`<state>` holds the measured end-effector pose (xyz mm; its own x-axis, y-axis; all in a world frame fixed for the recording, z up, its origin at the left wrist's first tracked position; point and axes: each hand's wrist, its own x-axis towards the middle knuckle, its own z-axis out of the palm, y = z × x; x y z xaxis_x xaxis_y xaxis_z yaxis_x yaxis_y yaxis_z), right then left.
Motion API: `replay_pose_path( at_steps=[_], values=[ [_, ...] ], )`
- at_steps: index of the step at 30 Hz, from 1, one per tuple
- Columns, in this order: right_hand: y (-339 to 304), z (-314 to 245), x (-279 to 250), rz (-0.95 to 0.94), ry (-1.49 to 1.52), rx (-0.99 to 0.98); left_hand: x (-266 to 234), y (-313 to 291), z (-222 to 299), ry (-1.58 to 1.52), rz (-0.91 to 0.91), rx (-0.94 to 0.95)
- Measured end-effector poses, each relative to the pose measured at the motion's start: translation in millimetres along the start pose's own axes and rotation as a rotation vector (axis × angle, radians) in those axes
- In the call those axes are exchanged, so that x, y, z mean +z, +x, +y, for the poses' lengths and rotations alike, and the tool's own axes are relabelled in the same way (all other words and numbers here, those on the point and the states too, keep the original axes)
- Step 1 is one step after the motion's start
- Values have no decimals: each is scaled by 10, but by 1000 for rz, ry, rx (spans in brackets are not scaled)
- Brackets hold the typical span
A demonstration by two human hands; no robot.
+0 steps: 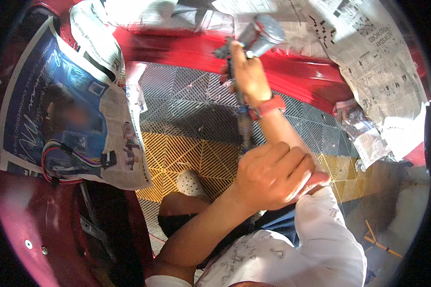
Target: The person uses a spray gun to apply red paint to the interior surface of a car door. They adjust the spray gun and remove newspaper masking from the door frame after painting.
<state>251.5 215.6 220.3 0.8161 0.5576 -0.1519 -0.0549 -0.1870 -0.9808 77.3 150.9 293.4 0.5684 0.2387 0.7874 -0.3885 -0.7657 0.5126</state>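
Observation:
My right hand (250,79), wearing a red-strapped wristwatch (267,108), is closed round the grip of a spray gun (227,52). On the gun sits a grey cup (263,36), tilted to the right, and a hose (244,126) hangs below the grip. The gun is beside a red painted vehicle panel (187,50). My left hand (277,174) lies across my right forearm with its fingers curled in, by the hem of the white sleeve (318,205); its fingertips are partly hidden and seem to pinch the hem.
Newspaper (72,110) covers red bodywork on the left, where a bundle of coloured wires (76,158) with a connector hangs. More newspaper (378,62) masks the right. Grey and yellow grid tiles (177,148) form the floor, with my clog-type shoe (191,184) on them.

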Motion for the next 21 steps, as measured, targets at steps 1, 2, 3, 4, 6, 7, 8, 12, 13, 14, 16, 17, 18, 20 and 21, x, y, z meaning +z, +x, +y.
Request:
replay_pose_path(
  at_steps=[1, 2, 3, 4, 6, 7, 8, 12, 13, 14, 16, 17, 18, 20, 21],
  values=[
    [-82, 11, -166, 77, 76, -3, 79, -2, 27, -29, 14, 3],
    [-193, -10, -361, 95, 71, -30, 150, 2, 61, -59, 28, 6],
    [-277, -29, -553, 135, 36, -30, 210, 14, 103, -58, 21, 5],
    [-354, -45, -725, 173, 6, -30, 287, 12, 135, -76, 27, 13],
    [-528, -135, -1018, 247, -47, 1, 481, -21, 174, -107, 36, 32],
    [-587, -127, -1151, 268, -39, 11, 588, -52, 170, -129, 64, 46],
    [-655, -147, -1277, 294, -80, 16, 639, -80, 174, -128, 53, 43],
    [-884, -187, -1794, 396, -104, 9, 837, -88, 212, -145, 10, 54],
    [-943, -200, -1896, 422, -108, 23, 876, -88, 211, -153, 2, 59],
    [-1019, -227, -1990, 445, -110, 36, 910, -83, 207, -157, -6, 64],
    [-1162, -295, -2162, 497, -142, 35, 963, -47, 223, -170, -12, 70],
    [-1221, -295, -2245, 521, -148, 14, 990, -50, 224, -179, -18, 68],
    [-1300, -282, -2351, 549, -149, -7, 1022, -57, 238, -190, -28, 70],
    [-1458, -262, -2550, 577, -195, -11, 1053, -67, 243, -208, -46, 77],
    [-1557, -224, -2612, 594, -192, -26, 1059, -76, 248, -211, -61, 82]
  ],
)
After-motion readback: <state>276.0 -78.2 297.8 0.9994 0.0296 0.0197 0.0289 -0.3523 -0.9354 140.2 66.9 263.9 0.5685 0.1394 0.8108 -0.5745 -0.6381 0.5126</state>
